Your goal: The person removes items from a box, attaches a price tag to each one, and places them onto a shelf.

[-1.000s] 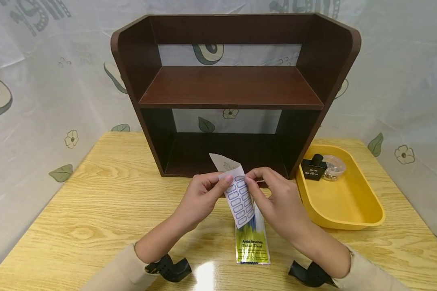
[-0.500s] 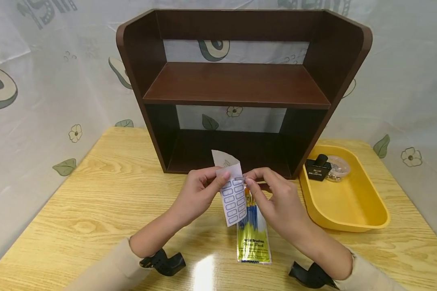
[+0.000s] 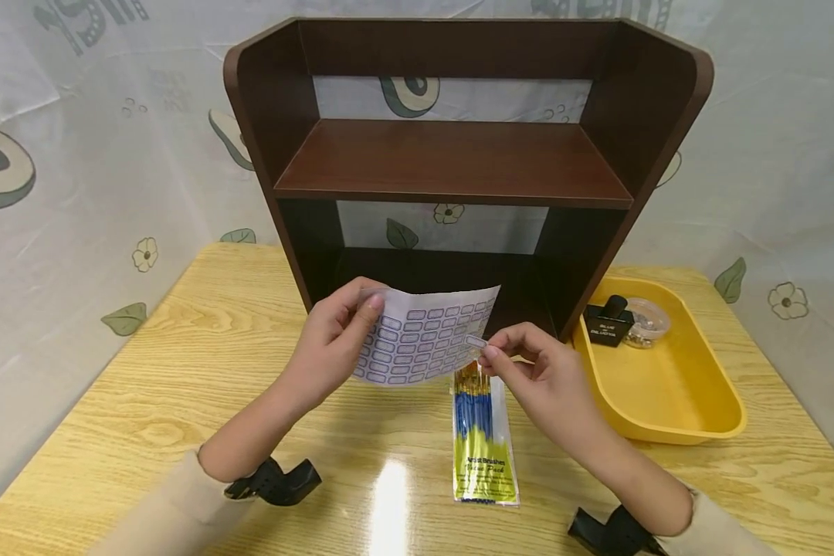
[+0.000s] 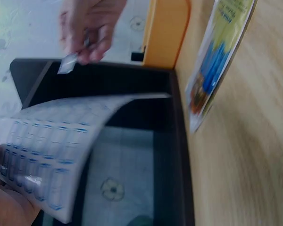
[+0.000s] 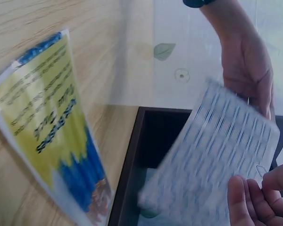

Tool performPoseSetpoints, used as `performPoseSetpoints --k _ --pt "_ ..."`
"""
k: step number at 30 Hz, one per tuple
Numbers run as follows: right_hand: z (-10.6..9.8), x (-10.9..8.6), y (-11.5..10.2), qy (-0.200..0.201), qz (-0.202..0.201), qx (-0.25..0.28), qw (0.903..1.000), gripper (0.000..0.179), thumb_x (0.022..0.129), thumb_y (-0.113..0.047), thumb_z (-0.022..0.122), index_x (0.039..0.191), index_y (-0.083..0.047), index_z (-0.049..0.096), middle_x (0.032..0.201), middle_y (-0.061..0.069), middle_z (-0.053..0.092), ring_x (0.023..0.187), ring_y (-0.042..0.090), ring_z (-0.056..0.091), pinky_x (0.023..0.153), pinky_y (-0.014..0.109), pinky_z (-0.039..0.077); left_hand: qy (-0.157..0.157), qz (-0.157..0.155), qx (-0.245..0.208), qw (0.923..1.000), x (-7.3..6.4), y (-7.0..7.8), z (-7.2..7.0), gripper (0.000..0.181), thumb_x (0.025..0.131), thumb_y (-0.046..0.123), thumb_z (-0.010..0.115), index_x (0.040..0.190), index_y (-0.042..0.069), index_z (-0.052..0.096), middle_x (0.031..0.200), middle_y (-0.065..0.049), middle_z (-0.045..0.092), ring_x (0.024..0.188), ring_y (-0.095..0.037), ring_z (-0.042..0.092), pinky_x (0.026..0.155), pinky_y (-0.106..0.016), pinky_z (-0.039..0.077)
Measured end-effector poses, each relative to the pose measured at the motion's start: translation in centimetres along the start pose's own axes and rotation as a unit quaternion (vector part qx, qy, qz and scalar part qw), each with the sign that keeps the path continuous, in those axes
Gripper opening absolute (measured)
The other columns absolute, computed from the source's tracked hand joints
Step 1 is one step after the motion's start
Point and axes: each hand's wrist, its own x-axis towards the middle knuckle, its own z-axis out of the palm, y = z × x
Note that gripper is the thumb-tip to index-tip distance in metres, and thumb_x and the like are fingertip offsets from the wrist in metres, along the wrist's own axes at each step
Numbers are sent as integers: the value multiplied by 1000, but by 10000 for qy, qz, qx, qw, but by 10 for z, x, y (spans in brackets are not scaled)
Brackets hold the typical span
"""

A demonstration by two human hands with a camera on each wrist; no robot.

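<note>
My left hand (image 3: 330, 347) grips a white sheet of label stickers (image 3: 420, 337) by its left edge, thumb on the printed side. Rows of small blue-outlined labels cover the sheet, which bows in the air in front of the shelf. Between thumb and forefinger my right hand (image 3: 545, 378) pinches one small label (image 3: 476, 340) at the sheet's right side. In the left wrist view that label (image 4: 67, 63) hangs apart from the sheet. Below the hands, a clear pack of artist brushes (image 3: 485, 455) with blue handles and a yellow-green front lies on the table.
A dark brown two-tier shelf (image 3: 452, 162) stands at the back of the wooden table (image 3: 146, 401). On the right is a yellow tray (image 3: 667, 394), holding a black bottle (image 3: 608, 324) and a round clear tub (image 3: 646, 323) of small pieces. A patterned cloth hangs behind.
The label in my right hand has come off the sheet. My left hand has moved left, and the sheet has swung from upright and folded to spread out sideways.
</note>
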Motion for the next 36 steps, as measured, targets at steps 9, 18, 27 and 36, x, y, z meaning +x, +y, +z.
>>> performPoseSetpoints --k 9,18,27,36 --pt "-14 -5 4 -92 1034 332 9940 12 100 -5 68 99 6 67 89 9 73 80 11 75 76 26 65 498 -836 -102 9952 5 -8 -32 25 110 18 51 124 1 63 98 -7 75 75 -14 78 67 -30 65" --pt "-22 -9 14 -565 2110 849 9721 20 103 -4 62 108 15 62 92 6 73 82 12 75 77 28 65 -383 -1839 748 9794 2 -51 -44 28 110 26 53 120 1 62 94 -14 72 70 -18 74 66 -27 62" --pt "-21 -12 29 -886 2637 840 9569 25 103 -4 61 114 19 61 94 16 73 80 8 73 76 28 65 -857 -1742 2797 9402 -9 -80 -31 35 105 17 62 134 -2 62 118 -19 70 100 -27 62 93 -43 56" --pt "-18 -16 44 -1138 3009 990 9417 26 103 -5 61 115 18 61 92 12 74 80 10 73 76 26 65 -997 -1905 3635 9065 -11 -91 -24 21 95 14 75 112 4 70 104 -11 73 88 -22 61 84 -41 57"
